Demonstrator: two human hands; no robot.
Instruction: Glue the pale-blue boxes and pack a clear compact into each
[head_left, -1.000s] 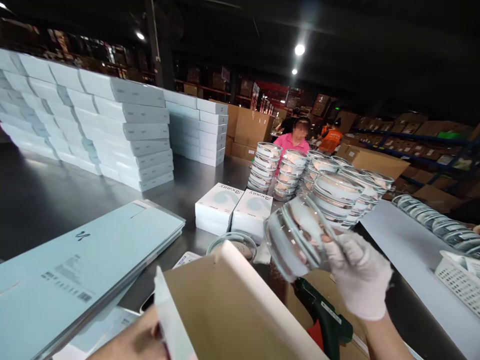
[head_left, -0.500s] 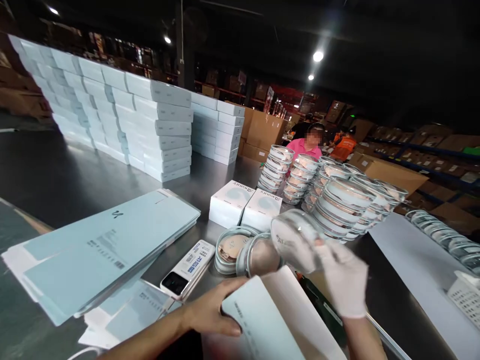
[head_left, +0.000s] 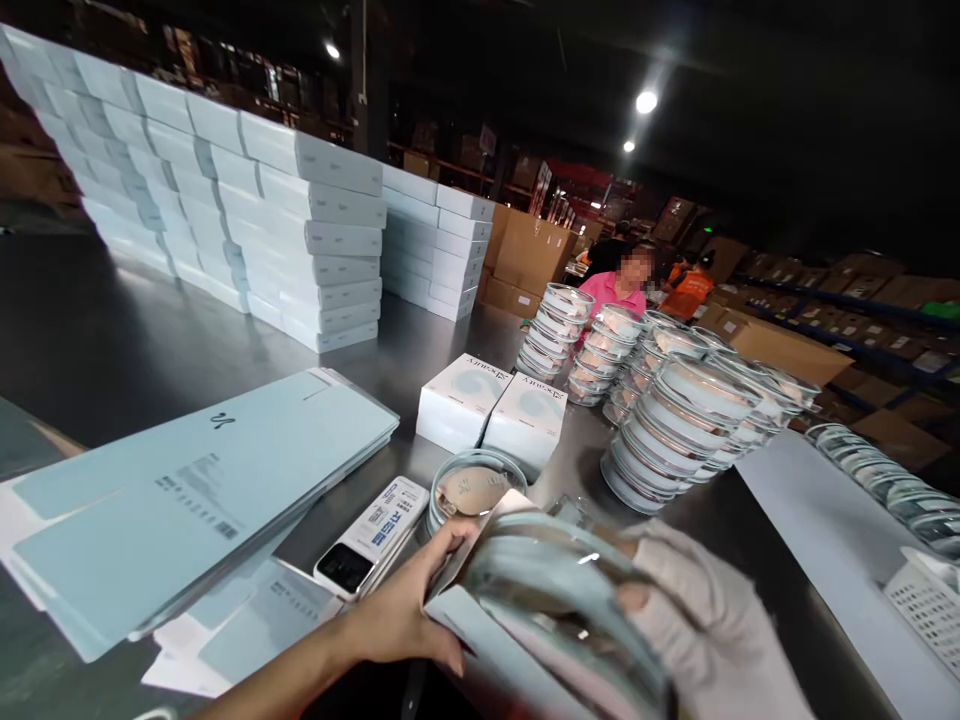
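**Packing bench, warehouse floor: one round clear case being brought to an open carton**

Setting: dim warehouse with ceiling lamps, racks of brown cartons behind. Long dark metal table.

Head view, items:

- Right hand, white glove, fingers closed around a round clear case. The case is now low and close to the camera, tilted, touching the open carton; half a second ago it was held higher, above the bench. Judged: the case is being lowered into the carton, not yet seated.
- Left hand, bare, fingers curled on the carton's near flap, steadying it. It has stayed on the carton since half a second ago.
- Open carton, pale blue outside, white inside, lying at the bench's near edge.
- Loose round case, flat on the bench just beyond the carton.
- Two white boxes, side by side; the lid print, seen upside down, appears to read "Xbeauty".
- Handheld device with a label; text too small to read.
- Flat pale-blue sleeves, stacked; barcode and a small logo, unreadable.
- Stacks of round cases.
- Wall of white boxes.
- Person in pink, far side.
- White basket, right edge.
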